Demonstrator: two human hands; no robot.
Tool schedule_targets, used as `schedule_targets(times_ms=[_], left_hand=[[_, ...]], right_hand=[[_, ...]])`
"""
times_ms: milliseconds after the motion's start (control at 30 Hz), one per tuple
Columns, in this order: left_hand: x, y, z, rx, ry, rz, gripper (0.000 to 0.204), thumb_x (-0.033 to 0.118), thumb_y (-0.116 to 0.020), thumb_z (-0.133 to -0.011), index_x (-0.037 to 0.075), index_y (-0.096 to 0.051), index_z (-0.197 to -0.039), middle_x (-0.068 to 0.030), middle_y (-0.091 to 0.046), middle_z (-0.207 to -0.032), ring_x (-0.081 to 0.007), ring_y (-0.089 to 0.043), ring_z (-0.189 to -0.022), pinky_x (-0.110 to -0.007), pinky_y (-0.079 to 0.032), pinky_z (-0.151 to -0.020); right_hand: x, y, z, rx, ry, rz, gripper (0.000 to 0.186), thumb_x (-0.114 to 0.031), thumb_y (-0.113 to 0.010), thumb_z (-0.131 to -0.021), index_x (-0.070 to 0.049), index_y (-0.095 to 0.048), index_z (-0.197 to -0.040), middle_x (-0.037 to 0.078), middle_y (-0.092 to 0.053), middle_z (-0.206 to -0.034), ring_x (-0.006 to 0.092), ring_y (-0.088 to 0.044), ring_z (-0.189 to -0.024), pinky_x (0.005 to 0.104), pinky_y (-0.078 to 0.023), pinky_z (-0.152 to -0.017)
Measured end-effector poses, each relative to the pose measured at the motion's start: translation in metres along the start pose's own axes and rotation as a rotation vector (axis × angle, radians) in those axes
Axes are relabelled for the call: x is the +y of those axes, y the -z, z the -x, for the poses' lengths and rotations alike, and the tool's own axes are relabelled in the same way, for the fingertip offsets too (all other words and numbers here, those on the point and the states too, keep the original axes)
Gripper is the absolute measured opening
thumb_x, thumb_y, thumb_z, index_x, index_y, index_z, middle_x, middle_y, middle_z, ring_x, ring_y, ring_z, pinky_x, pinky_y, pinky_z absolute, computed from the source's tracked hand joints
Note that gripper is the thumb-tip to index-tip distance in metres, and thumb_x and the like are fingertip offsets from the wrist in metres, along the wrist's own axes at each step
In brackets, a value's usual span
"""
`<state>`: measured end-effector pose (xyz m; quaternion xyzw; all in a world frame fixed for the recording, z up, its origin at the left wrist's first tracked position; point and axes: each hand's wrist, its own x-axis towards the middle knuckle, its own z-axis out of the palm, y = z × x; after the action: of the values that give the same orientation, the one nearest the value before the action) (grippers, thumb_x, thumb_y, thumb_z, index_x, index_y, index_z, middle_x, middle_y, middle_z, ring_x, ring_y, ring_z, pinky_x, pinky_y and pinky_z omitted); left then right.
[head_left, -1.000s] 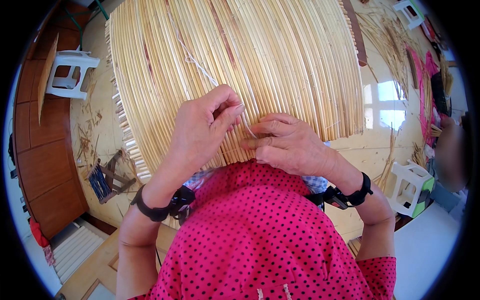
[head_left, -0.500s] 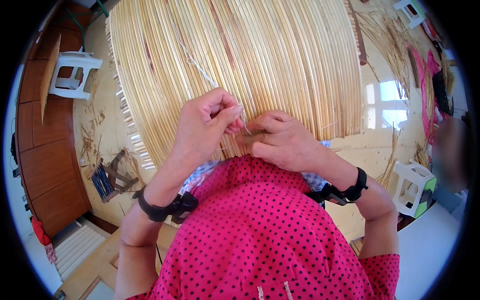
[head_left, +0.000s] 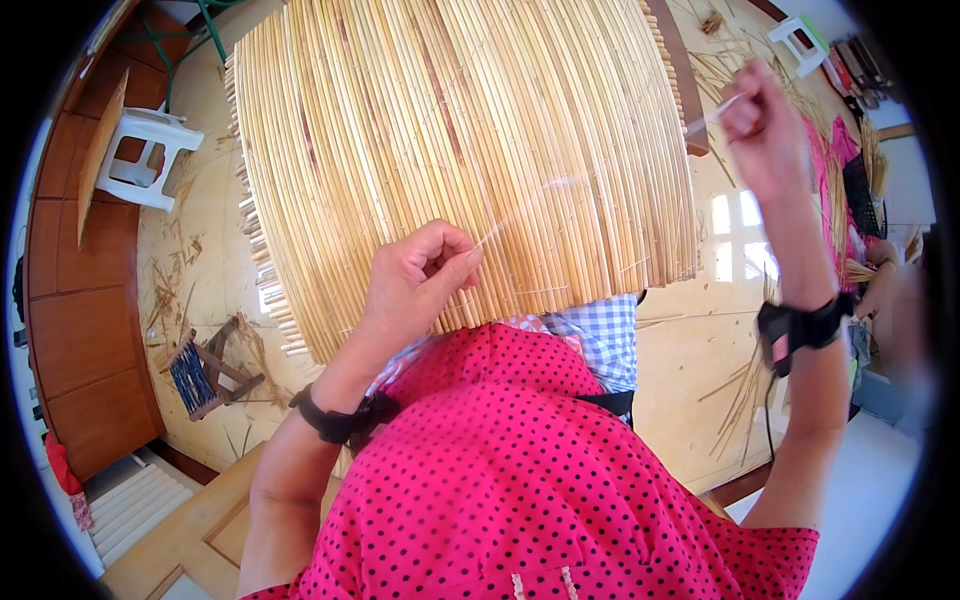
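Note:
A mat of straw-coloured reed stalks (head_left: 500, 120) lies before me, its near edge at my lap. My left hand (head_left: 415, 280) is closed in a pinch over the mat's near part, with a white thread (head_left: 515, 213) coming from between thumb and forefinger. That thread runs up and right across the stalks and blurs midway. Out beyond the mat's right edge, my right hand (head_left: 768, 140) is raised and closed, somewhat smeared by motion. A pale length of the thread stretches from its fingers toward the mat.
At the left stand a white plastic stool (head_left: 145, 155) and brown wooden cabinets (head_left: 90, 330). A small folding stool (head_left: 210, 370) sits on the floor among loose straw. Another white stool (head_left: 800, 45) is at the far right, and a person's arm (head_left: 878, 290) shows at the right edge.
My right hand has swung from beside my left hand far up and right, drawing the thread out. My left hand has stayed over the near mat, slightly lower.

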<state>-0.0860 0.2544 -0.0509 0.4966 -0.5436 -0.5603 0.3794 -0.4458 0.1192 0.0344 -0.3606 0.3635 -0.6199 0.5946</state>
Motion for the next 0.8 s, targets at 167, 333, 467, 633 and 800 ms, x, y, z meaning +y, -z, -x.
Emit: schedule_targets(times_ms=[167, 333, 467, 633, 800], left_hand=[[-0.002, -0.002, -0.002, -0.009, 0.019, -0.040, 0.007, 0.009, -0.068, -0.095, 0.003, -0.066, -0.091, 0.0035, -0.062, -0.073, -0.0020, -0.059, -0.067, -0.019, -0.047, -0.060], [-0.004, -0.006, -0.008, -0.038, 0.014, -0.089, 0.007, 0.008, -0.069, -0.094, 0.003, -0.065, -0.090, 0.0043, -0.063, -0.073, -0.0015, -0.058, -0.066, -0.019, -0.046, -0.058], [-0.004, 0.005, 0.003, 0.012, 0.037, -0.162, 0.007, 0.008, -0.069, -0.094, 0.003, -0.065, -0.091, 0.0047, -0.063, -0.074, -0.0010, -0.058, -0.066, -0.018, -0.045, -0.058], [-0.007, -0.006, -0.008, -0.033, 0.005, -0.134, 0.007, 0.008, -0.068, -0.095, 0.003, -0.064, -0.091, 0.0039, -0.063, -0.075, -0.0014, -0.059, -0.067, -0.018, -0.046, -0.059], [0.000, -0.004, -0.002, 0.012, 0.027, -0.149, 0.008, 0.008, -0.068, -0.094, 0.002, -0.064, -0.092, 0.0021, -0.063, -0.074, -0.0029, -0.059, -0.067, -0.020, -0.047, -0.060]], right_hand=[[-0.070, 0.062, -0.067, 0.032, 0.094, -0.083, 0.009, -0.011, -0.060, -0.101, -0.003, -0.054, -0.102, 0.002, -0.056, -0.084, 0.0064, -0.043, -0.061, 0.0202, -0.037, -0.051], [-0.120, 0.090, -0.086, 0.250, 0.167, 0.032, 0.012, -0.006, -0.065, -0.098, -0.002, -0.054, -0.101, 0.004, -0.056, -0.084, 0.0066, -0.044, -0.063, 0.0184, -0.038, -0.052], [-0.121, 0.123, -0.136, 0.172, 0.104, -0.087, 0.010, -0.006, -0.062, -0.100, 0.000, -0.055, -0.101, 0.005, -0.056, -0.085, 0.0092, -0.047, -0.065, 0.0204, -0.041, -0.056], [-0.118, 0.071, -0.091, 0.300, 0.312, 0.140, 0.011, -0.011, -0.060, -0.101, -0.002, -0.055, -0.101, 0.006, -0.057, -0.086, 0.0136, -0.054, -0.072, 0.0246, -0.048, -0.065], [0.015, -0.022, -0.004, -0.291, 0.128, 0.375, 0.015, -0.019, -0.054, -0.102, -0.005, -0.061, -0.099, 0.004, -0.062, -0.082, 0.0120, -0.062, -0.071, 0.0261, -0.054, -0.067]])
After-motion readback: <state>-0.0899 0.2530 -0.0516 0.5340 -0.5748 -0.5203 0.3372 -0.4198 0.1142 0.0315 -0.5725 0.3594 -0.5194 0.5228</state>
